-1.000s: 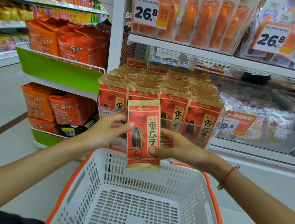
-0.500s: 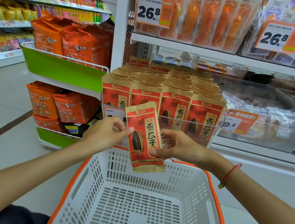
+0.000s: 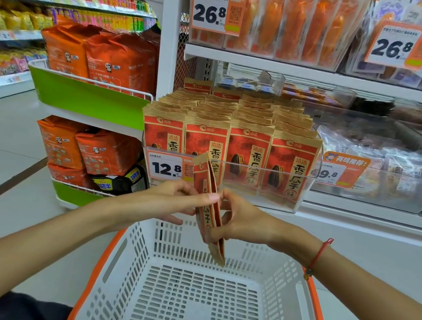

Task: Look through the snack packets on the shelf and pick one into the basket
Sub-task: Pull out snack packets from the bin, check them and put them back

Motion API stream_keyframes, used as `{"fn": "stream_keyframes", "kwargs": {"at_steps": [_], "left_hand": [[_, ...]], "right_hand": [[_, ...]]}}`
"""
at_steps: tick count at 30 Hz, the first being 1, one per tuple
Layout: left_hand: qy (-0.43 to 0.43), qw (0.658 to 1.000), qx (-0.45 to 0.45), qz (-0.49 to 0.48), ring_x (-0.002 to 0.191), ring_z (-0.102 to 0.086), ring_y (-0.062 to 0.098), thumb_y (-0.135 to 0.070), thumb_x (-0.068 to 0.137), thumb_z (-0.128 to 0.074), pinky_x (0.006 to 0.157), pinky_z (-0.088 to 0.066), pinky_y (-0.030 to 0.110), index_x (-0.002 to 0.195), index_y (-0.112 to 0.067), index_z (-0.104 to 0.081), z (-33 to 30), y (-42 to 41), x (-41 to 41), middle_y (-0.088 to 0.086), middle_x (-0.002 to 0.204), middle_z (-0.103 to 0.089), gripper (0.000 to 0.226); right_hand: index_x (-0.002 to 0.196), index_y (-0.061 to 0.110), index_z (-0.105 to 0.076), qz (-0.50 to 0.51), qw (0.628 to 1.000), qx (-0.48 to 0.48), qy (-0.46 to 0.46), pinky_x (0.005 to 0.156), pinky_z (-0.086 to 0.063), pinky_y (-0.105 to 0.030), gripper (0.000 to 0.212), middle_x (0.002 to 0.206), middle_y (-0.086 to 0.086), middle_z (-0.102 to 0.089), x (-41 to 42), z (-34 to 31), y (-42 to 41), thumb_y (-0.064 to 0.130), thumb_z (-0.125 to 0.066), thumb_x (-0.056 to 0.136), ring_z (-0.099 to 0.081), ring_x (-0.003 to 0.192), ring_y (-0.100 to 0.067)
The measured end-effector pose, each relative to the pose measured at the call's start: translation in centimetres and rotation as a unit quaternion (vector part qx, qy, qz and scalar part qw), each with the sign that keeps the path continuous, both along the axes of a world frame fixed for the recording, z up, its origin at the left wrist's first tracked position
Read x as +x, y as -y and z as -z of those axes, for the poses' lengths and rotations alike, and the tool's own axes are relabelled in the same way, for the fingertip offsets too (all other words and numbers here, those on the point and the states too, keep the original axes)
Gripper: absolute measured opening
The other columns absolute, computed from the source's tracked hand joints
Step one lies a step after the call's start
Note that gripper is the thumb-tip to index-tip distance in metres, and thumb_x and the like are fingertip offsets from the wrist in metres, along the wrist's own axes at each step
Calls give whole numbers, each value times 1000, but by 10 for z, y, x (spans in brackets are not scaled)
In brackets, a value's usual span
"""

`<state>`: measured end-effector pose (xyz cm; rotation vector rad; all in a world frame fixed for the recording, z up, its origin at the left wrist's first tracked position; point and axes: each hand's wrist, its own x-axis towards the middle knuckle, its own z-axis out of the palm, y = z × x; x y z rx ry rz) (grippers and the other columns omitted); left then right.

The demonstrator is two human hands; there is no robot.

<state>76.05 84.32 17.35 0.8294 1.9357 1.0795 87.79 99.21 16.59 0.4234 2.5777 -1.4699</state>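
A red and tan sunflower-seed packet (image 3: pixel 208 186) is held upright between both hands, turned almost edge-on to me, above the far rim of the white basket (image 3: pixel 188 302) with an orange frame. My left hand (image 3: pixel 173 200) pinches its left side with fingers stretched across it. My right hand (image 3: pixel 239 221) grips its right edge and lower part. Rows of the same packets (image 3: pixel 233 136) stand in a clear bin on the shelf just behind. The basket holds nothing.
A price tag reading 12.8 (image 3: pixel 167 166) hangs on the bin front. Clear bins of wrapped snacks (image 3: pixel 388 167) lie to the right. Orange bags (image 3: pixel 98 52) fill a green end rack at the left. Hanging orange packs (image 3: pixel 299 20) fill the shelf above.
The packet has turned from facing me to nearly edge-on, rotated between both hands. My view has shifted slightly closer to the shelf.
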Motion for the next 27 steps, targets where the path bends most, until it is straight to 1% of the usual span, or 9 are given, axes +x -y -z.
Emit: {"fn": "stream_keyframes", "kwargs": {"at_steps": [3, 5, 8, 10, 13, 16, 18, 24, 27], "left_hand": [[-12, 1000, -9, -17, 105, -63, 3, -71, 50, -66, 89, -55, 30, 104, -21, -61, 3, -2, 0, -7, 113, -67, 73], [-23, 1000, -10, -1, 109, -60, 2, -70, 52, -65, 89, -55, 28, 109, -26, -61, 4, 0, -2, -12, 116, -65, 72], [-53, 997, -9, 49, 111, -58, 0, -63, 66, -63, 82, -55, 22, 114, -40, -58, 0, 4, -3, -24, 117, -59, 54], [-43, 998, -6, 53, 101, -65, 2, -57, 71, -63, 74, -57, 20, 110, -44, -57, 0, 7, -4, -21, 113, -62, 42], [-5, 999, 2, 42, 91, -71, 5, -51, 74, -65, 71, -57, 21, 114, -38, -62, -1, 10, -7, -10, 110, -70, 42], [20, 999, 1, 36, 93, -71, 6, -47, 76, -66, 73, -58, 21, 112, -30, -68, -4, 13, -9, -10, 104, -74, 40], [31, 999, -2, 43, 96, -71, 6, -46, 77, -66, 76, -58, 22, 110, -28, -71, -4, 15, -11, -12, 104, -74, 38], [55, 998, 0, 14, 107, -68, 19, -29, 96, -59, 84, -58, 27, 122, -8, -65, 2, 12, -18, 8, 120, -69, 34], [72, 997, -1, 8, 109, -67, 21, -29, 97, -57, 89, -57, 33, 125, -8, -62, 6, 10, -22, 10, 123, -67, 35]], "right_hand": [[121, 9, -38, 1, 999, 53, 1, 72, -48, -36, 68, 114, -8, -57, -4, 6, 6, 18, -84, 72, -54, 78, -12], [114, 9, -36, 7, 997, 72, 3, 72, -47, -37, 69, 101, -6, -55, -6, 8, 9, 25, -87, 70, -51, 79, -14], [99, 18, -33, 13, 998, 68, -3, 61, -43, -23, 63, 88, 3, -53, -4, 6, 6, 30, -87, 69, -51, 70, -7], [98, 21, -32, 8, 998, 55, -3, 57, -45, -19, 63, 89, 5, -57, -1, 2, 4, 30, -87, 69, -56, 61, 1], [113, 21, -31, 2, 999, 34, -5, 60, -50, -18, 68, 90, 5, -59, 2, -5, 4, 27, -85, 71, -60, 57, 6], [143, 22, -18, 5, 999, 41, -8, 58, -43, -6, 94, 85, 8, -57, 5, -11, 6, 29, -81, 74, -59, 61, 17], [148, 19, -14, 1, 999, 52, -13, 57, -41, -3, 99, 84, 13, -57, 4, -12, 9, 31, -80, 76, -57, 62, 21], [139, 17, -24, -4, 997, 82, -8, 55, -41, -3, 81, 86, 16, -56, 6, -14, 11, 40, -74, 79, -57, 62, 21], [127, 15, -33, 16, 995, 100, -15, 53, -42, -8, 66, 88, 12, -60, 7, -15, 8, 45, -70, 80, -60, 61, 12]]}}
